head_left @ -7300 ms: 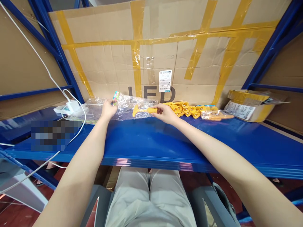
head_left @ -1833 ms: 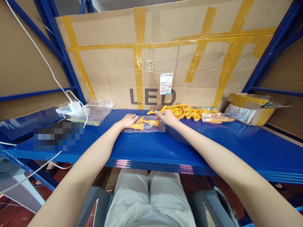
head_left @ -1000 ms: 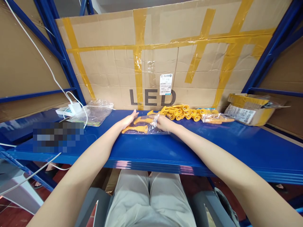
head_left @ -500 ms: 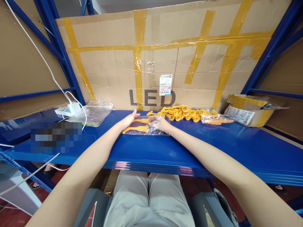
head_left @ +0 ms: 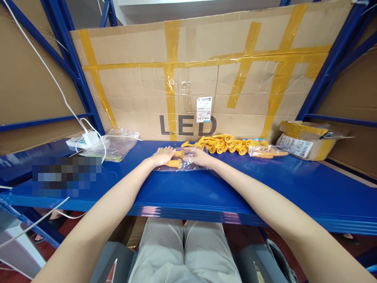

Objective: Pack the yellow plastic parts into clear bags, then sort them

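Observation:
A small clear plastic bag point(head_left: 183, 164) with orange plastic pieces point(head_left: 174, 162) in it lies on the blue shelf point(head_left: 188, 184). My left hand point(head_left: 163, 156) rests flat on the bag's left end, fingers stretched out. My right hand point(head_left: 201, 157) is at the bag's right end, its fingers curled onto the plastic. A heap of loose orange pieces point(head_left: 226, 143) lies just behind, against the cardboard.
A taped cardboard sheet marked LED point(head_left: 188, 125) closes the back. A stack of clear bags point(head_left: 119, 142) and a white charger with cable point(head_left: 85, 140) lie at the left. A packed bag point(head_left: 266, 151) and a yellow-taped box point(head_left: 306, 137) sit at the right.
My left hand has gone from standing on edge beside the bag to lying flat on it. The bag with its orange pieces now lies lower on the shelf. The right hand stays at its end.

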Action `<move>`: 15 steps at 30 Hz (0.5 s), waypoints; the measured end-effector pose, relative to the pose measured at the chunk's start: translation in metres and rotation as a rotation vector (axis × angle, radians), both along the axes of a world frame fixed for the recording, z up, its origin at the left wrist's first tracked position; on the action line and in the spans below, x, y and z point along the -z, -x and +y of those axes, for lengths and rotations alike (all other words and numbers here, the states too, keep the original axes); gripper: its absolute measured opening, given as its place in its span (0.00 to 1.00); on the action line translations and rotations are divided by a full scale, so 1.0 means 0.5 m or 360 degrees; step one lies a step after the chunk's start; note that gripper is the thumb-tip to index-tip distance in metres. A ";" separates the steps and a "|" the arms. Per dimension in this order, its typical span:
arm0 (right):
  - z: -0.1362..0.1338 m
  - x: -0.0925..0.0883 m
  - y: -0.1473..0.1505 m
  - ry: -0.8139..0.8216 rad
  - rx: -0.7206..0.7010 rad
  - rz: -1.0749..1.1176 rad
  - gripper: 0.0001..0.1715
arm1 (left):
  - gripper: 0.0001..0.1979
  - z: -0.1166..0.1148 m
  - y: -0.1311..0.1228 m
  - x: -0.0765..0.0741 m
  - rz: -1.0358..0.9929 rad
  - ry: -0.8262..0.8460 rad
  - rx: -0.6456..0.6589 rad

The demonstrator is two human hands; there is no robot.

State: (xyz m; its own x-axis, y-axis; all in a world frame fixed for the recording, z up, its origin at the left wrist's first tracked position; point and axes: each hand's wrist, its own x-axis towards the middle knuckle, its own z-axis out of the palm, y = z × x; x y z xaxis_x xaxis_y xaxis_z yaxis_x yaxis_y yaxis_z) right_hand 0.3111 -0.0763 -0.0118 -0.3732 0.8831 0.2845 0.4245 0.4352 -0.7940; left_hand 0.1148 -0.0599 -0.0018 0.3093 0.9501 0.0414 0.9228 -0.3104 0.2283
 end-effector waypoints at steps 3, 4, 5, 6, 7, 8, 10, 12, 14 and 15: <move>0.012 -0.011 -0.012 -0.0080 0.0050 0.0064 0.16 | 0.36 -0.003 -0.002 -0.005 0.0067 0.0148 -0.0046; 0.018 -0.015 -0.019 -0.0078 0.0104 0.0105 0.14 | 0.36 -0.001 0.002 -0.007 0.0073 0.0156 -0.0048; 0.024 -0.019 -0.028 -0.0085 0.0180 0.0140 0.14 | 0.35 0.002 0.008 -0.008 0.0079 0.0160 -0.0052; 0.030 -0.022 -0.039 -0.0112 0.0278 0.0150 0.15 | 0.35 0.007 0.016 -0.009 0.0082 0.0161 -0.0055; 0.035 -0.025 -0.051 -0.0189 0.0399 0.0125 0.16 | 0.35 0.012 0.025 -0.008 0.0080 0.0157 -0.0056; 0.039 -0.027 -0.063 -0.0319 0.0524 0.0047 0.16 | 0.35 0.018 0.036 -0.007 0.0076 0.0150 -0.0053; 0.043 -0.025 -0.087 -0.0596 0.0693 -0.0252 0.18 | 0.35 0.031 0.057 -0.003 0.0066 0.0114 -0.0062; 0.043 -0.018 -0.102 -0.0757 0.0688 -0.0664 0.21 | 0.35 0.041 0.075 0.001 0.0074 0.0090 -0.0083; 0.038 -0.010 -0.103 -0.0778 0.0607 -0.1102 0.22 | 0.36 0.048 0.087 0.005 0.0094 0.0051 -0.0095; 0.035 -0.007 -0.099 -0.0755 0.0579 -0.1294 0.22 | 0.36 0.051 0.090 0.007 0.0100 0.0007 -0.0093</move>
State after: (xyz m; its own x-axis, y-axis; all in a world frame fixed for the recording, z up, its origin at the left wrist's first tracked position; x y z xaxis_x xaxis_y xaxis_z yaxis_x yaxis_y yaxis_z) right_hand 0.3604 -0.0588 -0.0084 -0.3404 0.8436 0.4153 0.9300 0.3671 0.0167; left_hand 0.0698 -0.0345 -0.0055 0.2549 0.9668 0.0196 0.9520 -0.2545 0.1704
